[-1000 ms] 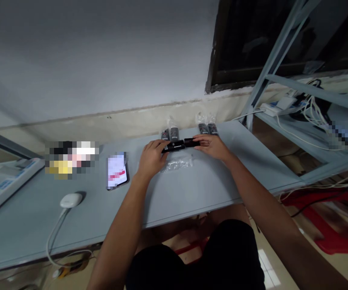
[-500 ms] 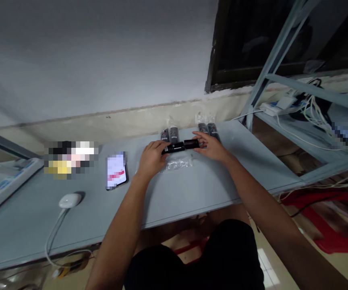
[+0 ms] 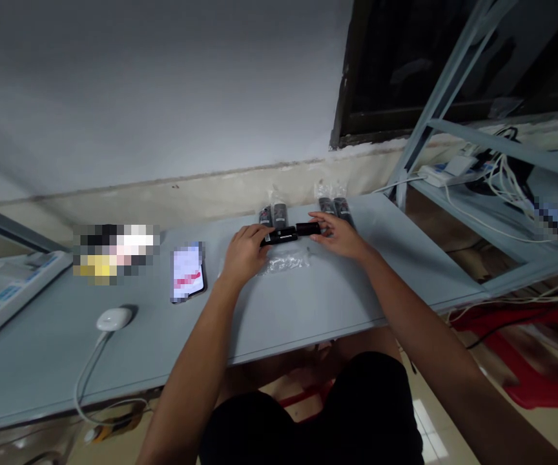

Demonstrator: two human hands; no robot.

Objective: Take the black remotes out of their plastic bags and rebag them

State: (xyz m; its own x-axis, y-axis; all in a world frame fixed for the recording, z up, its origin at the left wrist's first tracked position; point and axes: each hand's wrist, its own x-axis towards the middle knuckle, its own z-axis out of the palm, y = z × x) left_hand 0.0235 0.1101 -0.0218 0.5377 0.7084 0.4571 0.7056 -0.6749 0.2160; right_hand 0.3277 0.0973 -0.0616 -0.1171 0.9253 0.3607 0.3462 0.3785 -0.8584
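Note:
Both of my hands hold one long black device [image 3: 289, 233] just above the grey table [image 3: 308, 303]. My left hand [image 3: 243, 252] grips its left end with curled fingers. My right hand [image 3: 340, 235] pinches its right end. Under the device lies an empty clear plastic bag [image 3: 285, 263]. Behind it, near the wall, stand two pairs of similar black devices in clear bags [image 3: 273, 213] [image 3: 333, 205].
A phone [image 3: 186, 274] with a lit screen lies left of my hands. A white puck with a cable [image 3: 113, 318] sits further left. A power strip [image 3: 2, 298] is at the far left edge. A metal shelf with cables [image 3: 482, 171] stands to the right; red stool [image 3: 526, 361] below.
My hands and the black device have barely shifted; my right fingers moved slightly along its right end.

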